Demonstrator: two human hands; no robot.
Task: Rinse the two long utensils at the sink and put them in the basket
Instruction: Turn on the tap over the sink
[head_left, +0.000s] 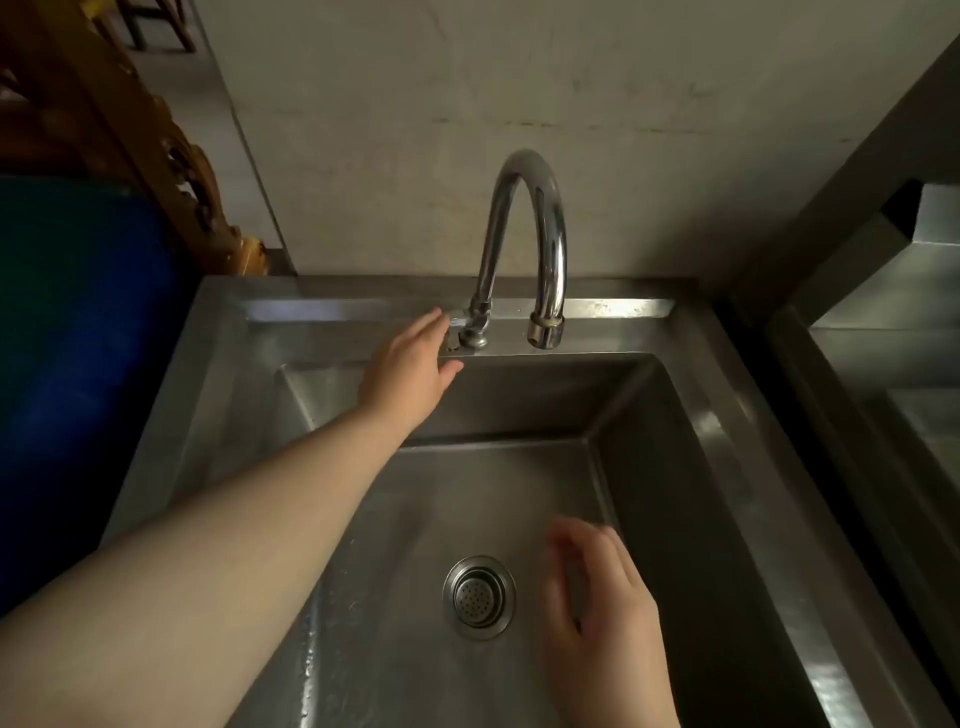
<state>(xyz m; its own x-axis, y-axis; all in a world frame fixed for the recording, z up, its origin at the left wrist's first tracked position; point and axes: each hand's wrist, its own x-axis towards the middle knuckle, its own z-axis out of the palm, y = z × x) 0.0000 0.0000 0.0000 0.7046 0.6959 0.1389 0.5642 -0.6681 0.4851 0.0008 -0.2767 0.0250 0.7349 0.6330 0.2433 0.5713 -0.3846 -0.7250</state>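
A steel sink (691, 431) fills the middle of the view, with a curved chrome faucet (524, 244) on its back ledge. No water runs from the spout (544, 330). My left hand (408, 364) stretches to the base of the faucet, fingers apart, fingertips at the small tap lever (457, 318). Low over the basin near the drain strainer (479, 596), my right hand (602, 613) hovers, fingers loosely spread and blurred, holding nothing. No long utensils and no basket are in view.
A blue barrel (72, 364) stands left of the sink beside carved wooden furniture (171, 156). A second steel counter (883, 332) lies to the right across a dark gap. A pale wall rises behind the faucet.
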